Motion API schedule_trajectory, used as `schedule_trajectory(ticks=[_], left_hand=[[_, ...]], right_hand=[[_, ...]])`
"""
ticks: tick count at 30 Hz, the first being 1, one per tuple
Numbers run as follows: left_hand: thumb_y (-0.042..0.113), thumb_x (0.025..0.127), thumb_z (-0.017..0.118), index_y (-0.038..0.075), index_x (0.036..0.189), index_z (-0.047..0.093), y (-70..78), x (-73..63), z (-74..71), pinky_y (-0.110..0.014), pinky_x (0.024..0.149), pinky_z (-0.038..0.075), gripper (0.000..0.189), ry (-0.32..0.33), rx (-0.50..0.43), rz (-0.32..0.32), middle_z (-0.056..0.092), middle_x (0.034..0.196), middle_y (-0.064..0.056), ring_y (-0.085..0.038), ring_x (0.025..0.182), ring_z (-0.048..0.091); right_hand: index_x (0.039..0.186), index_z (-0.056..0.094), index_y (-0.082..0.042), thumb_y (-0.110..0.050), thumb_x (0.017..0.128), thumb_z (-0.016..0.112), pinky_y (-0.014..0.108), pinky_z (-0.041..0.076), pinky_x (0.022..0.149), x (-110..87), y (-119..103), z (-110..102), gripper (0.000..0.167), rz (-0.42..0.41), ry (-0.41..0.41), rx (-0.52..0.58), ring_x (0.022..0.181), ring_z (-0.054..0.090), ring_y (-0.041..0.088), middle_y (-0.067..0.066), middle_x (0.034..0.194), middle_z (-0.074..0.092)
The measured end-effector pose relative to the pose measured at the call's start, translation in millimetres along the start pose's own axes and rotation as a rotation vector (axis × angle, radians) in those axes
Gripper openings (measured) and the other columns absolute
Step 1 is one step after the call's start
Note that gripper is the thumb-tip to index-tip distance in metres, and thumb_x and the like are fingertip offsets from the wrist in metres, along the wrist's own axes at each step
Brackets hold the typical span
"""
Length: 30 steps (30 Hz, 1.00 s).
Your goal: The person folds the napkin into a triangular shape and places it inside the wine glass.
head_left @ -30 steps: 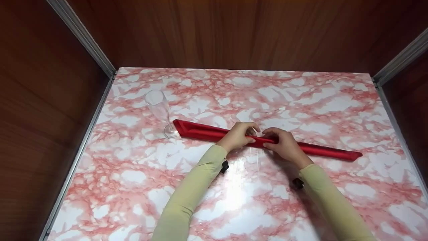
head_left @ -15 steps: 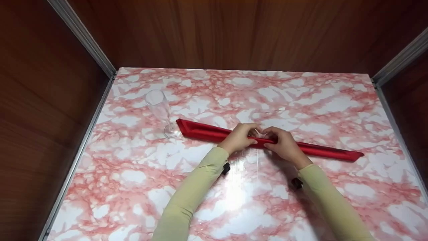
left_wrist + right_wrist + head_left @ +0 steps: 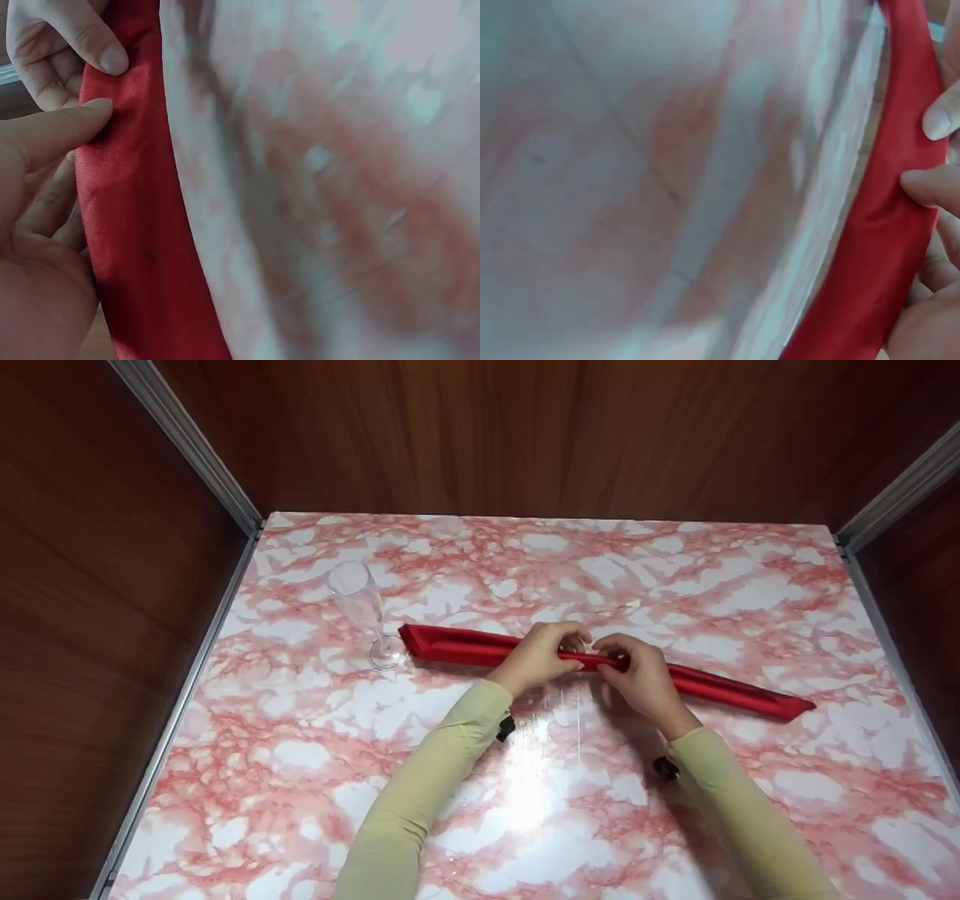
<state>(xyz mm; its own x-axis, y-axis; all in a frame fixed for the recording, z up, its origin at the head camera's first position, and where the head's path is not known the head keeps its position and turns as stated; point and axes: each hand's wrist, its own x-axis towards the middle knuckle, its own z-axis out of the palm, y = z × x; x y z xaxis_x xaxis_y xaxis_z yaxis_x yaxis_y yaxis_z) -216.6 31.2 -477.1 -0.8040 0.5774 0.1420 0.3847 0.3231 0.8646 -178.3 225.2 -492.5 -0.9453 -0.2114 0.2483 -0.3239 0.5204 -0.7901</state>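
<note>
A long strip of folded red satin cloth [image 3: 465, 646] stretches across the middle of the table, its middle lifted a little and its ends cut slantwise by the folds. My left hand [image 3: 541, 654] pinches it near the middle, thumb on the near face and fingers behind. Close beside it, my right hand [image 3: 639, 673] pinches the same cloth in like manner. In the left wrist view both thumbs press on the red cloth [image 3: 142, 202], close together. The right wrist view shows the cloth [image 3: 877, 240] bending between the hands, with the fingers partly hidden behind it.
A clear champagne flute [image 3: 358, 598] stands upright by the cloth's left end, its foot close to that end. The table [image 3: 300, 780] has a pink and white marbled top. Brown wooden panels [image 3: 525, 435] enclose it at the back and sides.
Both hands have raised the middle of the cloth slightly and away from me, so the strip now bows. Its left end has shifted a little to the right, farther from the flute.
</note>
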Motion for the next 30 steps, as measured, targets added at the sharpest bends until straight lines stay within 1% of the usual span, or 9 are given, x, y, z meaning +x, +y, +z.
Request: schedule_trajectory(ticks=[2,6,8,10,14,16,19,24,30], left_hand=[[0.005,0.087,0.069,0.001,0.11,0.064,6.5,1.5,-6.8,-0.015,0.079,0.047,0.024,0.008,0.003,0.009,0.068,0.099,-0.009,-0.008,0.088,0.062],[0.01,0.099,0.052,0.004,0.114,0.063,20.4,2.9,-22.8,-0.017,0.08,0.048,0.02,0.047,0.013,0.036,0.068,0.1,-0.011,-0.01,0.089,0.063],[0.009,0.101,0.046,0.005,0.116,0.061,27.1,2.5,-30.3,-0.019,0.079,0.049,0.022,0.06,0.001,0.044,0.069,0.097,-0.011,-0.012,0.087,0.065],[0.009,0.102,0.044,0.006,0.117,0.06,33.3,1.2,-36.2,-0.021,0.077,0.05,0.023,0.065,-0.013,0.041,0.069,0.094,-0.011,-0.015,0.085,0.066],[0.007,0.101,0.045,0.006,0.118,0.057,42.8,-2.4,-41.0,-0.027,0.075,0.054,0.022,0.055,-0.103,0.013,0.069,0.093,-0.012,-0.018,0.081,0.067],[0.004,0.099,0.047,0.005,0.118,0.057,46.5,-4.2,-41.1,-0.028,0.074,0.054,0.021,0.055,-0.142,0.005,0.069,0.091,-0.013,-0.019,0.08,0.067],[-0.001,0.096,0.052,0.004,0.118,0.057,50.8,-5.9,-40.7,-0.027,0.074,0.055,0.023,0.064,-0.173,0.009,0.069,0.091,-0.012,-0.017,0.081,0.067],[-0.007,0.092,0.057,0.005,0.117,0.059,58.8,-6.4,-41.3,-0.024,0.075,0.054,0.028,0.094,-0.23,0.003,0.069,0.092,-0.008,-0.013,0.087,0.067],[-0.011,0.088,0.06,-0.001,0.113,0.061,70.2,-5.2,-43.9,-0.028,0.074,0.055,0.027,0.162,-0.33,0.051,0.069,0.092,-0.013,-0.019,0.083,0.068]], right_hand=[[0.103,0.067,-0.002,0.011,0.08,0.067,0.021,0.045,0.071,1.6,-3.2,-1.7,0.027,-0.02,0.048,0.014,0.085,0.06,0.019,0.008,0.09,0.067],[0.103,0.068,-0.003,0.013,0.08,0.067,0.018,0.047,0.069,5.2,-10.1,-6.0,0.029,-0.052,0.127,0.06,0.084,0.061,0.018,0.007,0.089,0.067],[0.104,0.068,-0.002,0.014,0.079,0.066,0.019,0.047,0.068,6.4,-17.4,-8.4,0.029,-0.071,0.168,0.083,0.082,0.061,0.019,0.009,0.089,0.067],[0.103,0.068,0.002,0.015,0.079,0.065,0.02,0.048,0.067,6.2,-31.1,-11.5,0.028,-0.097,0.208,0.094,0.08,0.061,0.02,0.012,0.09,0.067],[0.103,0.065,0.008,0.017,0.079,0.064,0.022,0.048,0.067,4.7,-58.1,-17.3,0.025,-0.138,0.268,0.116,0.079,0.06,0.026,0.019,0.092,0.066],[0.103,0.065,0.009,0.018,0.08,0.063,0.021,0.048,0.068,4.7,-61.9,-19.0,0.025,-0.157,0.29,0.14,0.079,0.06,0.03,0.02,0.093,0.066],[0.103,0.064,0.01,0.018,0.08,0.062,0.021,0.048,0.069,5.2,-65.0,-20.6,0.025,-0.175,0.326,0.162,0.08,0.06,0.03,0.02,0.093,0.066],[0.101,0.063,0.011,0.018,0.08,0.062,0.021,0.049,0.07,6.4,-73.0,-23.5,0.022,-0.164,0.372,0.216,0.08,0.06,0.026,0.022,0.093,0.065],[0.102,0.062,0.012,0.016,0.082,0.062,0.022,0.048,0.07,12.2,-85.6,-29.4,0.021,-0.191,0.417,0.263,0.081,0.059,0.02,0.024,0.092,0.064]])
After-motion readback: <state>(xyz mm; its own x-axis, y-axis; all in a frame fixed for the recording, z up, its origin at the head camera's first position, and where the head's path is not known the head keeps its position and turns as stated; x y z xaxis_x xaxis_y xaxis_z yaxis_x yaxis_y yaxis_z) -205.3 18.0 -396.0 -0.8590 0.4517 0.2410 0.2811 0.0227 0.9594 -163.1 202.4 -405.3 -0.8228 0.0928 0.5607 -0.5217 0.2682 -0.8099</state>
